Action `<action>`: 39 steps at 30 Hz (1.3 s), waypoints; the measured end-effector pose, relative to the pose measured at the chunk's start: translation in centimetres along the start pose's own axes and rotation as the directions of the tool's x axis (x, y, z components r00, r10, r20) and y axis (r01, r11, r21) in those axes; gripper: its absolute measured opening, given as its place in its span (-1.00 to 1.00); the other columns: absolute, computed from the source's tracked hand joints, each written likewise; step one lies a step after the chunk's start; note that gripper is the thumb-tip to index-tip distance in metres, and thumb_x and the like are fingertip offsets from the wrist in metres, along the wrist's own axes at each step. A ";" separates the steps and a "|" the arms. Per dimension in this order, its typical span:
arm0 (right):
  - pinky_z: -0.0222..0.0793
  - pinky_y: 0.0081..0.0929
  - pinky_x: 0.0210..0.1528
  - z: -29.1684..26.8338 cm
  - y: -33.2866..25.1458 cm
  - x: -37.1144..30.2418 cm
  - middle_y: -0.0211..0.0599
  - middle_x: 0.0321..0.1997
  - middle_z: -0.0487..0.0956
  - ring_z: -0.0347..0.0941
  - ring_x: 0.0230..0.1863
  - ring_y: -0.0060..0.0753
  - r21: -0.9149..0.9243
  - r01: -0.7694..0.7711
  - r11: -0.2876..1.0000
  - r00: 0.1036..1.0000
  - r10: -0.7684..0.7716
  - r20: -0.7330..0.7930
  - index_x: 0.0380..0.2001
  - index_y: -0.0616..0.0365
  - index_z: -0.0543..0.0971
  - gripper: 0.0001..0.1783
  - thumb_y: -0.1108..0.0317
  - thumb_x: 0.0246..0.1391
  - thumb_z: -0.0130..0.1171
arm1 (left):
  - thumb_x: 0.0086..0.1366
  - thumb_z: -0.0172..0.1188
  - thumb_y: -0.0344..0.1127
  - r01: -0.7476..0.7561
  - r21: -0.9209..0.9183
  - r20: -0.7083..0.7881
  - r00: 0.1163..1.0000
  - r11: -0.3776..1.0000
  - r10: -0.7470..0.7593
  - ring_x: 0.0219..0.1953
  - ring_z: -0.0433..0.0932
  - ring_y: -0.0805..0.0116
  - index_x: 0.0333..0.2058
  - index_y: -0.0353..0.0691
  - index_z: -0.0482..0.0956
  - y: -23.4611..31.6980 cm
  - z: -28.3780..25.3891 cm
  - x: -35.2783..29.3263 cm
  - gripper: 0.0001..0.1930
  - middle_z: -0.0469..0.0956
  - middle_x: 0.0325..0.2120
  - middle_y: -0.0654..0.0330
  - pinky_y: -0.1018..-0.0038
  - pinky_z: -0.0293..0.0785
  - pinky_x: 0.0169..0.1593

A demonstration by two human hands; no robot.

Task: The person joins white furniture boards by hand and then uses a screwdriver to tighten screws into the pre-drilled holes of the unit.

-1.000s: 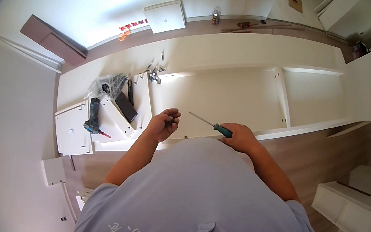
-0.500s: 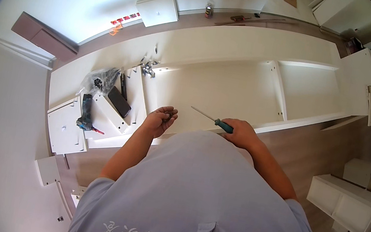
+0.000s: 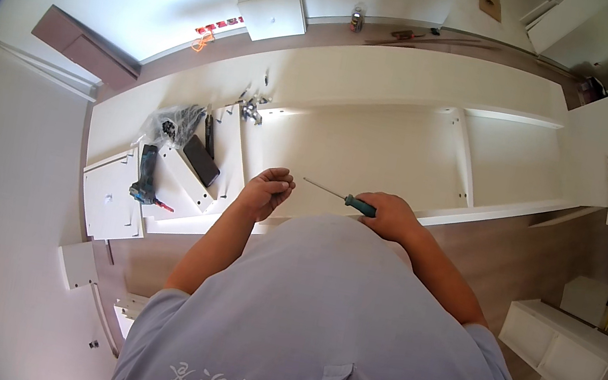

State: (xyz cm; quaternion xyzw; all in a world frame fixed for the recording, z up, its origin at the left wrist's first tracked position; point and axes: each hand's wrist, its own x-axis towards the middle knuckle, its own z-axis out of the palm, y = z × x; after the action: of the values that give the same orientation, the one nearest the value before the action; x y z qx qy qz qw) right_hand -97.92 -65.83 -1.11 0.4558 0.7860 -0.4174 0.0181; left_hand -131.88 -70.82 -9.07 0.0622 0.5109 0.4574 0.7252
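My right hand (image 3: 390, 218) is closed around the green handle of a screwdriver (image 3: 360, 206). Its thin metal shaft points left, with the tip close to my left hand (image 3: 269, 190). The fingers of my left hand are curled together; whatever they hold, if anything, is too small or hidden to make out. Both hands are over the near side of a long white cabinet frame (image 3: 362, 135), which lies flat with a divider board (image 3: 461, 148) across it toward the right.
Left on white panels lie a cordless drill (image 3: 146, 177), a dark phone (image 3: 201, 161), a clear plastic bag (image 3: 169, 124) and a black pen-like tool (image 3: 209, 133). Small metal fittings (image 3: 251, 109) are heaped behind them. A white drawer-like box (image 3: 562, 349) stands on the floor at right.
The screwdriver has shifted slightly left, its tip coming nearer my left hand. My left fingers have curled in closer. The whole scene sits a little lower and to the right as my head moved.
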 end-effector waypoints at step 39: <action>0.52 -0.24 0.02 -3.4 -1.7 6.7 -0.38 -0.11 0.63 0.60 -0.03 -0.23 -0.286 0.207 0.935 0.939 -0.108 0.326 0.15 -0.27 0.62 -0.50 0.31 0.10 0.33 | 0.18 0.53 -0.43 0.062 0.625 -0.010 0.997 0.778 -0.071 -0.50 0.41 0.55 -0.33 -0.34 0.64 0.7 0.4 -0.2 -0.79 0.58 -0.51 0.30 0.56 0.34 -0.42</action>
State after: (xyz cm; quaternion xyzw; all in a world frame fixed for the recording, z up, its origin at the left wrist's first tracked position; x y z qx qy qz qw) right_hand -101.83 -59.26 -0.56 0.3118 0.8646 -0.3514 0.1782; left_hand -132.00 -70.36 -8.35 0.2842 0.6305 0.2359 0.6827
